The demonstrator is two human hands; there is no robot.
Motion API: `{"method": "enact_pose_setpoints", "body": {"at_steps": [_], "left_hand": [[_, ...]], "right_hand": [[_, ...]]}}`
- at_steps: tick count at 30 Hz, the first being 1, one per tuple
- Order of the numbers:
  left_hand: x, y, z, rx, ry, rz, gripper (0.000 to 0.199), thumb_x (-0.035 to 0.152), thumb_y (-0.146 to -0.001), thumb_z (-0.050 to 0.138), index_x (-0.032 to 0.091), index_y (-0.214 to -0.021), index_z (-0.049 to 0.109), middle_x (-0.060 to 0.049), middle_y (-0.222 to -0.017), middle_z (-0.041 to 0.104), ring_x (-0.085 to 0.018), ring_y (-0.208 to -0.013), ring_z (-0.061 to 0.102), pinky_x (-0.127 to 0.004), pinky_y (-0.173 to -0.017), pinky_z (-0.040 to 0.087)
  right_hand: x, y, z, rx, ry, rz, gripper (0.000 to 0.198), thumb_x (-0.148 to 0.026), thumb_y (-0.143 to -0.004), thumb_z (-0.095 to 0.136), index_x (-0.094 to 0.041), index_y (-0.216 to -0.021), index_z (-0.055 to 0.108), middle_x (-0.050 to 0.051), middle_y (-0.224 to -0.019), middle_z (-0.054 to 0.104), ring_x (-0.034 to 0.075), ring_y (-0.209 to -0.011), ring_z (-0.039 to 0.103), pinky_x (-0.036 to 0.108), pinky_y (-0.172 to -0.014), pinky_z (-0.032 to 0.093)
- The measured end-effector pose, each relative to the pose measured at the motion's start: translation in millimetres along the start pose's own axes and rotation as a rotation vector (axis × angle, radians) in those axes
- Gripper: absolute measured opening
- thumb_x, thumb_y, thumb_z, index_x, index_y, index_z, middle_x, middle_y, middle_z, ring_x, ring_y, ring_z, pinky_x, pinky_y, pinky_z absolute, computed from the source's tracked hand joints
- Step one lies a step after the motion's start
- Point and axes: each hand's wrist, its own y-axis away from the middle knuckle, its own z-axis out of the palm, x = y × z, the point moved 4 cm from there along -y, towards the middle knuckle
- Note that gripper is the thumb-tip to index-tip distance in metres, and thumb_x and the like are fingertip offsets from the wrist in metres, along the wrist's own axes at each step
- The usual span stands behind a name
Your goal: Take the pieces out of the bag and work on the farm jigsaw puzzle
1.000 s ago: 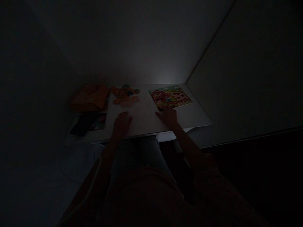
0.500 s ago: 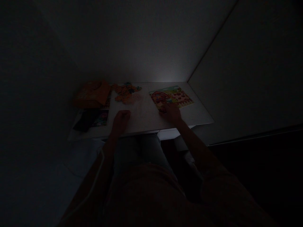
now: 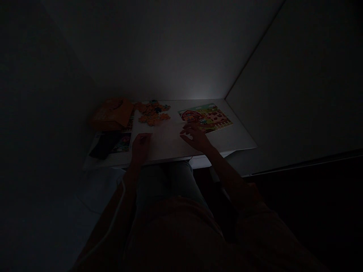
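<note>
A dim room at home, it seems: a small white worktop (image 3: 227, 138) pushed into a bare corner carries a farm picture puzzle (image 3: 206, 117), loose puzzle pieces (image 3: 153, 112) and an orange box (image 3: 112, 113).

i see the farm puzzle (image 3: 206, 117) lying flat on the white desk (image 3: 238, 140), just right of the frame's centre: a barn at its left, brown patches on pale ground to its right, and a fence along the lower edge. it sits skewed, its right end lower in the frame. the loose orange pieces (image 3: 153, 112) lie in a scattered heap above centre left, apart from it; in this dim light i cannot tell their shapes.
</note>
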Motion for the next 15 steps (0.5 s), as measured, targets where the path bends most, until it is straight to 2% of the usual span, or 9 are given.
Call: {"method": "enact_pose_setpoints", "body": {"at_steps": [2,3,6,8,10,12,15], "left_hand": [[-0.1,-0.6,-0.6,0.008,-0.001,-0.002,0.019,0.047,-0.097,0.074,0.031,-0.106,0.071,-0.011,-0.123,0.081,-0.037,-0.123,0.077,-0.061,-0.115,0.061],[-0.3,-1.0,-0.6,0.012,-0.008,-0.003,0.02,0.047,-0.096,0.074,0.03,-0.106,0.071,-0.012,-0.122,0.081,-0.038,-0.122,0.077,-0.063,-0.115,0.061],[-1.3,-2.7,-0.1,0.012,-0.01,0.006,0.022,0.048,-0.094,0.076,0.029,-0.105,0.072,-0.012,-0.12,0.081,-0.039,-0.12,0.077,-0.065,-0.114,0.061],[-2.6,-3.5,-0.5,0.021,0.008,0.013,0.021,0.048,-0.093,0.078,0.031,-0.104,0.073,-0.012,-0.121,0.082,-0.04,-0.12,0.077,-0.066,-0.114,0.062],[-4.3,-3.9,-1.3,0.027,0.02,0.001,0.02,0.048,-0.092,0.081,0.033,-0.103,0.074,-0.012,-0.122,0.082,-0.041,-0.121,0.077,-0.067,-0.114,0.062],[-5.3,-3.9,-2.3,0.036,0.014,-0.019,0.022,0.049,-0.089,0.083,0.033,-0.102,0.074,-0.012,-0.122,0.083,-0.043,-0.121,0.078,-0.069,-0.114,0.062],[-3.3,-3.3,-3.2,0.036,0.003,-0.031,0.026,0.053,-0.088,0.082,0.034,-0.102,0.074,-0.011,-0.122,0.083,-0.043,-0.122,0.077,-0.069,-0.116,0.062]], "right_hand": [[22.5,8.8,-12.0,0.11,0.043,0.112,0.032,-0.054,-0.113,0.065,-0.032,-0.131,0.082,0.014,-0.148,0.074,0.032,-0.114,0.077,0.05,-0.099,0.07],[33.8,13.2,-18.4,0.161,0.095,0.173,0.034,-0.053,-0.112,0.067,-0.03,-0.134,0.08,0.016,-0.147,0.075,0.033,-0.117,0.077,0.05,-0.1,0.07],[59.9,22.7,-30.7,0.226,0.239,0.281,0.05,-0.05,-0.102,0.082,-0.021,-0.142,0.077,0.023,-0.149,0.074,0.041,-0.14,0.069,0.057,-0.116,0.062],[68.9,25.1,-31.2,0.192,0.278,0.293,0.065,-0.05,-0.092,0.093,-0.019,-0.147,0.076,0.026,-0.154,0.072,0.047,-0.147,0.065,0.064,-0.123,0.057],[72.4,25.2,-28.7,0.139,0.33,0.31,0.072,-0.052,-0.089,0.096,-0.023,-0.152,0.075,0.024,-0.159,0.07,0.048,-0.147,0.066,0.067,-0.123,0.057],[71.9,23.2,-25.9,0.085,0.379,0.332,0.071,-0.053,-0.092,0.093,-0.025,-0.154,0.075,0.023,-0.159,0.071,0.048,-0.145,0.068,0.068,-0.12,0.059],[66.6,16.9,-24.0,0.023,0.431,0.343,0.066,-0.051,-0.095,0.092,-0.022,-0.152,0.077,0.025,-0.155,0.073,0.049,-0.137,0.072,0.066,-0.112,0.062]]}}
